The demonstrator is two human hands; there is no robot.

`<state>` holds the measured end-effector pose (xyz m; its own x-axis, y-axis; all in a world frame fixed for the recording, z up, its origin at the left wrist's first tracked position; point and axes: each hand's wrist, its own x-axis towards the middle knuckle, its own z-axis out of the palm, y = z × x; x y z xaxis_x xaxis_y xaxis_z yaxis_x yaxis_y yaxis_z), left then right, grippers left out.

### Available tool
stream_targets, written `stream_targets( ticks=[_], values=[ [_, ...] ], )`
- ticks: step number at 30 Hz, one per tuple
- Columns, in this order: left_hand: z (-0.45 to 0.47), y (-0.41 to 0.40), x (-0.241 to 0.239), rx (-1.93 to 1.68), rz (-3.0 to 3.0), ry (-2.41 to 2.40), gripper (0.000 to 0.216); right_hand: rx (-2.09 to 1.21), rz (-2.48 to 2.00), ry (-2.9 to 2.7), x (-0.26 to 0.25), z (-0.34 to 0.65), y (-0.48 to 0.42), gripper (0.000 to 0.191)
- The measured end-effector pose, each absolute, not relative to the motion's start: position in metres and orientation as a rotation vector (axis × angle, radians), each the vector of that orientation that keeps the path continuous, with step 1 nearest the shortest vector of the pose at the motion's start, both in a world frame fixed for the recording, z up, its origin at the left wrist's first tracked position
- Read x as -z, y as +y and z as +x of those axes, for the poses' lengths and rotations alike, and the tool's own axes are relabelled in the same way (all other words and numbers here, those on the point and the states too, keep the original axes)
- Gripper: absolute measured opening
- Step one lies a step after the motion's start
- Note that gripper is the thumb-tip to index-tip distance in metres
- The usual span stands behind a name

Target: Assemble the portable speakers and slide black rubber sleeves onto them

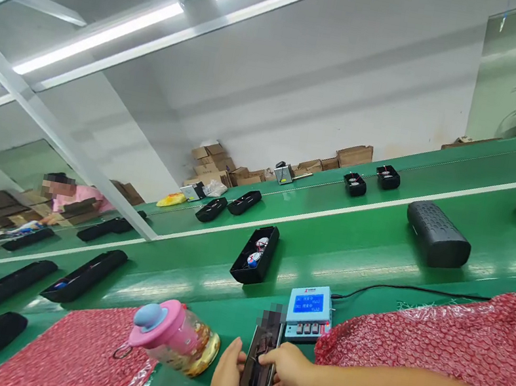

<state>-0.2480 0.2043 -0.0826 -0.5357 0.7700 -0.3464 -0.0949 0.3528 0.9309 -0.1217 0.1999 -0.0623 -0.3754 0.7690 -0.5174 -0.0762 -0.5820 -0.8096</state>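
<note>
A dark-screened smartphone is between my two hands at the near edge of the bench. My left hand cups its left side, with the fingers partly hidden by the phone. From the right, my right hand grips the other edge, its thumb lying on the screen. Just beyond my right hand sits a small light-blue tester box with a lit blue display and a row of buttons. To the left of my left hand, a clear bottle with a pink lid leans in the tilted view.
Red bubble wrap lies under my right forearm, and another red sheet is at left. Black speaker-like housings, one open with parts inside and one closed, rest on the green conveyor. A co-worker sits far left.
</note>
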Motion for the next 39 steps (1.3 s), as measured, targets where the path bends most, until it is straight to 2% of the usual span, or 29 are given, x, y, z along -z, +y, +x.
stream_targets(
  ticks=[8, 12, 17, 21, 29, 39],
  values=[
    [-0.229, 0.192, 0.058, -1.313, 0.330, 1.617, 0.023, -1.939, -1.056, -0.936, 0.090, -0.144, 0.217, 0.030],
    [-0.235, 0.189, 0.047, -1.359, 0.290, 1.513, 0.019, -1.883, -0.837, -1.065, 0.102, -0.141, 0.228, 0.046],
    [-0.235, 0.187, 0.047, -1.747, 0.475, 1.424, 0.014, -1.868, -0.651, -1.320, 0.104, -0.127, 0.235, 0.066],
    [-0.224, 0.187, 0.047, -1.818, 0.414, 1.383, 0.024, -1.821, -0.708, -1.467, 0.105, -0.118, 0.236, 0.071],
    [-0.231, 0.186, 0.057, -1.940, 0.724, 1.333, 0.023, -1.805, -0.662, -1.592, 0.101, -0.111, 0.236, 0.084],
    [-0.230, 0.181, 0.058, -1.911, 0.593, 1.309, 0.019, -1.762, -0.625, -1.745, 0.103, -0.107, 0.240, 0.087]
  ],
)
